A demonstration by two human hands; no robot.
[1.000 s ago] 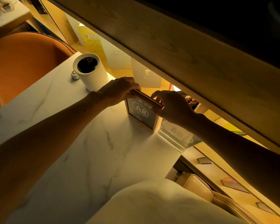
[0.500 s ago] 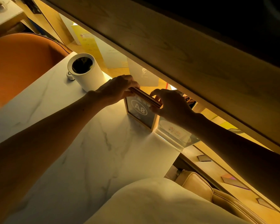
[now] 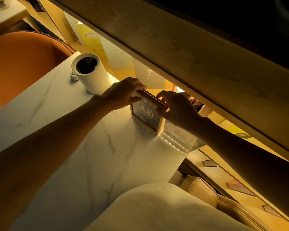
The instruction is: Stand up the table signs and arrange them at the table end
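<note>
An orange chair (image 3: 22, 64) sits at the far left, beside the white marble table (image 3: 83, 155). Near the table's far edge stands a white cylinder (image 3: 92, 75) with a dark open top, and a small white object (image 3: 73, 78) touches its left side. Just right of the cylinder, the left hand (image 3: 122, 94) pinches the left end of the top edge of the framed signs (image 3: 146, 114), fingers over the back and thumb on the front. The signs stand upright at the table end, the front one reading "A8"; thin frame edges lie stacked together along the top. The right hand (image 3: 178, 109) pinches the right end of that top edge in the same way. Just right of the frames, at the table corner, a clear acrylic sign (image 3: 180, 135) stands, touching or nearly touching them. A cream seat (image 3: 215, 197) shows below the corner.
</note>
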